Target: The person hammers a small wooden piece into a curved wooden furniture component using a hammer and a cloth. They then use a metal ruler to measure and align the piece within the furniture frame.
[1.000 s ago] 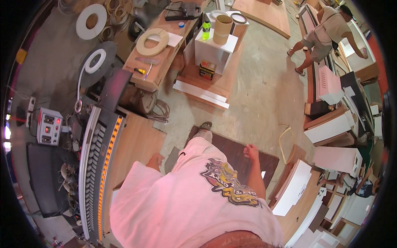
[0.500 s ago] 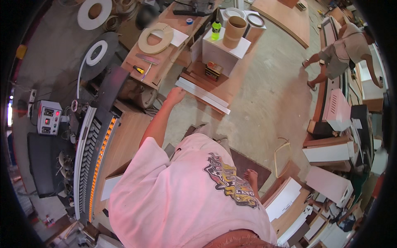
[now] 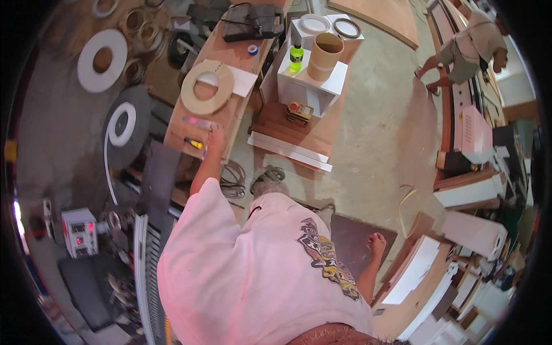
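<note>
My left hand (image 3: 216, 138) reaches over the wooden bench (image 3: 175, 127), at the right end of a flat, long tool (image 3: 198, 122) with a pinkish blade. Its fingers are blurred, so I cannot tell whether they grip that tool. Just left of the hand lies a yellow-and-black utility knife (image 3: 194, 142). A thin bluish stick, partly covered by the wrist, lies beside it. Low at my right side hangs my right hand (image 3: 376, 244), its fingers loosely bent and apart, nothing visible in them. Beyond the flat tool is a large cream roll of edge banding (image 3: 207, 87).
White boxes (image 3: 307, 80) carry a cardboard tube (image 3: 326, 56) and a green bottle (image 3: 295, 58). Long boards (image 3: 287, 150) lie low before them. Left stands an edge-banding machine (image 3: 141, 276); at right, stacked panels (image 3: 411, 270). Another person (image 3: 468, 52) walks at the far right.
My left hand has moved from above the white boards, left and onto the bench by the flat tool. My right hand has swung outward to the right. My view has shifted.
</note>
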The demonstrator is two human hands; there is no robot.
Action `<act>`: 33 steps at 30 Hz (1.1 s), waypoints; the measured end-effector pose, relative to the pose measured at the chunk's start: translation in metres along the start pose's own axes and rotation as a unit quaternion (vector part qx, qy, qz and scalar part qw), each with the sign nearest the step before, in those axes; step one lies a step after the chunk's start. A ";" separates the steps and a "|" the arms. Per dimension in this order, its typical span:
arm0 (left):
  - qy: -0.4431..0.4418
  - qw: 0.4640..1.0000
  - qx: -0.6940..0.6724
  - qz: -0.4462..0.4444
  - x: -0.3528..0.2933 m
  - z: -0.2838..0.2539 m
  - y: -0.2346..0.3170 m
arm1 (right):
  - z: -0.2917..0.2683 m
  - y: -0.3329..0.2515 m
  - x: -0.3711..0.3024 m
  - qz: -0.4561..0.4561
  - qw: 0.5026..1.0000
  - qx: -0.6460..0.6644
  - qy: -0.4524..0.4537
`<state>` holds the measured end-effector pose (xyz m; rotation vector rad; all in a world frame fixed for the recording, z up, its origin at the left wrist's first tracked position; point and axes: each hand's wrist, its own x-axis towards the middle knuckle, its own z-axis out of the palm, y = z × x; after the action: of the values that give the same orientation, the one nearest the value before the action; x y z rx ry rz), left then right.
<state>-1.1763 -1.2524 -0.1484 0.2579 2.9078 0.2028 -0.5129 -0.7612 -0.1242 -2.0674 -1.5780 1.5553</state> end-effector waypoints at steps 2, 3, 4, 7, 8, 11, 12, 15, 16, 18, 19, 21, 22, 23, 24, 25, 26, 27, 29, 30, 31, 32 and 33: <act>-0.050 0.994 0.052 0.085 0.033 -0.002 -0.038 | 0.041 -0.001 -0.030 0.017 0.998 -0.045 -0.037; 0.009 0.980 0.094 0.173 0.042 -0.015 -0.099 | 0.080 -0.010 -0.033 0.020 0.994 -0.046 -0.099; -0.012 0.957 0.130 0.258 0.060 -0.008 -0.091 | 0.090 -0.003 -0.056 0.039 0.994 -0.040 -0.098; -0.067 0.947 0.068 0.306 0.057 -0.009 -0.040 | 0.104 -0.019 -0.110 0.057 0.992 -0.095 -0.067; -0.076 0.947 0.050 0.307 0.060 -0.023 -0.043 | 0.112 -0.015 -0.116 0.046 0.992 -0.100 -0.068; -0.086 0.936 0.010 0.340 0.062 -0.051 -0.047 | 0.130 -0.001 -0.145 0.023 0.998 -0.059 -0.031; -0.080 0.951 0.038 0.295 0.056 -0.062 -0.037 | 0.135 0.001 -0.150 0.027 0.998 -0.052 -0.017; -0.107 0.941 0.144 0.286 0.086 -0.067 -0.054 | 0.157 0.016 -0.179 0.045 0.997 -0.060 -0.018; -0.131 0.924 0.181 0.311 0.087 -0.072 -0.041 | 0.159 0.027 -0.194 0.058 0.996 -0.070 -0.014; -0.194 0.857 0.257 0.403 0.085 -0.081 -0.002 | 0.189 0.140 -0.204 -0.038 0.972 -0.215 0.086; -0.217 0.811 0.290 0.459 0.083 -0.085 0.025 | 0.194 0.192 -0.205 -0.077 0.941 -0.296 0.143; -0.190 0.766 0.323 0.522 0.070 -0.135 0.047 | 0.214 0.104 -0.234 -0.094 0.960 -0.205 0.163; -0.179 0.732 0.318 0.576 0.058 -0.153 0.076 | 0.205 0.086 -0.249 -0.057 0.985 -0.158 0.049; -0.178 0.699 0.257 0.643 0.029 -0.157 0.129 | 0.217 0.103 -0.271 -0.105 0.977 -0.131 0.131; -0.171 0.671 0.196 0.695 -0.002 -0.166 0.169 | 0.221 0.090 -0.289 -0.106 0.980 -0.052 0.157; -0.170 0.653 0.124 0.728 -0.050 -0.175 0.202 | 0.214 0.070 -0.300 -0.072 0.993 -0.011 0.090; -0.169 0.623 0.069 0.761 -0.102 -0.186 0.232 | 0.211 0.062 -0.310 -0.080 0.994 0.036 0.062; -0.167 0.599 0.011 0.784 -0.148 -0.194 0.254 | 0.209 0.050 -0.322 -0.096 0.987 0.114 0.058; -0.192 0.542 -0.044 0.817 -0.213 -0.176 0.285 | 0.208 0.033 -0.351 -0.181 0.958 0.202 0.094; -0.254 0.560 -0.046 0.787 -0.258 -0.173 0.295 | 0.207 0.032 -0.363 -0.237 0.937 0.211 0.143; -0.312 0.581 -0.049 0.750 -0.306 -0.169 0.297 | 0.208 0.036 -0.368 -0.273 0.919 0.197 0.206; -0.350 0.580 -0.055 0.734 -0.353 -0.165 0.298 | 0.211 0.041 -0.372 -0.301 0.898 0.181 0.266; -0.390 0.578 -0.060 0.714 -0.397 -0.160 0.295 | 0.207 0.052 -0.380 -0.325 0.873 0.162 0.325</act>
<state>-0.7834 -1.0579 0.1312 1.9622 1.1677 0.3590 -0.6105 -1.1698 -0.0096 -1.4146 -1.3924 0.7076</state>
